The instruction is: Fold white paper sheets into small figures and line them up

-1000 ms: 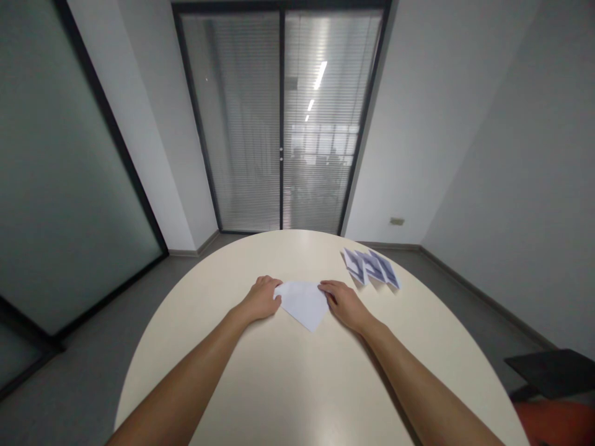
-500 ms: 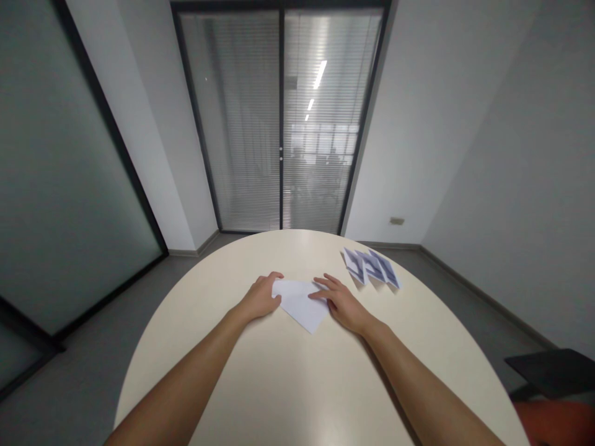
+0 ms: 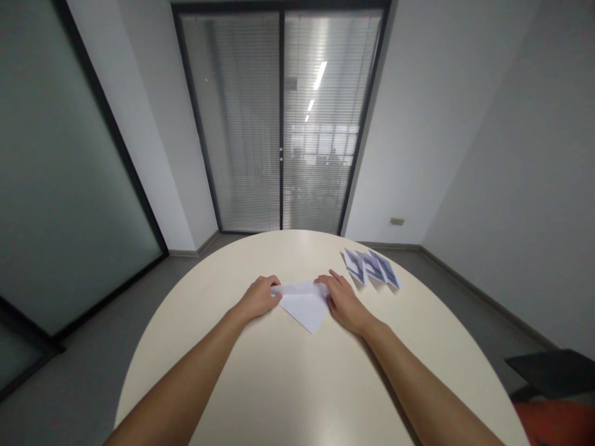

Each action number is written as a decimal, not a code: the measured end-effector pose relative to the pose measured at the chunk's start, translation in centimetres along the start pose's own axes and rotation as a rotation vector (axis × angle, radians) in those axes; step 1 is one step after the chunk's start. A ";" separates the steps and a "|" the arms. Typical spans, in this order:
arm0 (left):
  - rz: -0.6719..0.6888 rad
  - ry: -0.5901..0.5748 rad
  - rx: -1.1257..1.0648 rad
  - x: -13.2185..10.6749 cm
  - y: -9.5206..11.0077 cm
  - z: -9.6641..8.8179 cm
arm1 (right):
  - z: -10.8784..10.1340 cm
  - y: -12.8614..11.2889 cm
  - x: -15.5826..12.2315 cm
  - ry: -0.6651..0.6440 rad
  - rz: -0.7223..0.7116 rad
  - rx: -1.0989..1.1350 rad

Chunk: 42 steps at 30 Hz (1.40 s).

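Note:
A white sheet of paper (image 3: 304, 305), folded into a downward-pointing triangle, lies on the round cream table (image 3: 288, 384). My left hand (image 3: 258, 297) grips its left top corner with curled fingers. My right hand (image 3: 343, 300) holds the right top corner, fingers bent over the paper's upper edge, which is lifted into a narrow folded strip between the two hands.
Several folded blue-printed papers (image 3: 372, 267) lie in a row at the table's far right. A dark chair part (image 3: 553, 371) and something red (image 3: 558, 424) sit at the lower right. Glass doors with blinds (image 3: 281, 124) stand beyond the table.
My right hand's fingers, spread flat on the paper half a second ago, have curled onto the top edge. The paper's upper edge has been raised into a fold.

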<state>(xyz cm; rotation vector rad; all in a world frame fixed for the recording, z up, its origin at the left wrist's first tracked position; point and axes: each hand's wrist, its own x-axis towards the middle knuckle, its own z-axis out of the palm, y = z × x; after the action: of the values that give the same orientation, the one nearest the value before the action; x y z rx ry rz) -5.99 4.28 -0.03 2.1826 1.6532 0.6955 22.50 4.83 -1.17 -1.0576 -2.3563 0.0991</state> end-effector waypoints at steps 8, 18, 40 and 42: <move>0.124 0.020 0.040 -0.4 1.0 -0.6 | -1.1 -1.0 0.5 -0.016 0.110 -0.117; 0.175 -0.040 0.220 -1.2 2.9 -1.4 | -2.4 -2.0 0.8 -0.179 0.154 -0.192; 0.089 -0.149 0.524 -2.5 6.2 -0.2 | -2.6 -2.5 0.8 -0.197 0.246 -0.280; 0.089 -0.144 0.554 -2.5 6.4 -0.1 | -2.7 -2.8 0.9 -0.211 0.257 -0.297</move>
<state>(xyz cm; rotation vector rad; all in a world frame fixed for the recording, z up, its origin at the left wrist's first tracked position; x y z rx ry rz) -1.46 0.05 2.94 2.6109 1.8403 0.0886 21.56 3.13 2.31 -1.5605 -2.4597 -0.0494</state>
